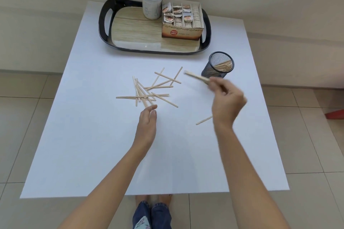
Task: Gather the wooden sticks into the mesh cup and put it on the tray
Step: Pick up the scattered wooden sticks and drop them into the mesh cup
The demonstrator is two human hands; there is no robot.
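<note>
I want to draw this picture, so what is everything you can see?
table: one, white, under everything.
tray: one, black rim, wood-look base, table's far side.
jar: one, white, back of tray.
tea box: one, brown, open, tray's right side.
mesh cup: one, black, on table before tray, some sticks inside.
loose sticks: crossed pile, pale wood, table middle.
lone stick: one, pale, by right wrist.
held sticks: few, pale, blurred, beside cup.
left hand: one, open, at pile's near edge.
right hand: one, fingers pinching held sticks.

Wooden sticks (149, 92), black mesh cup (217, 65)
</note>
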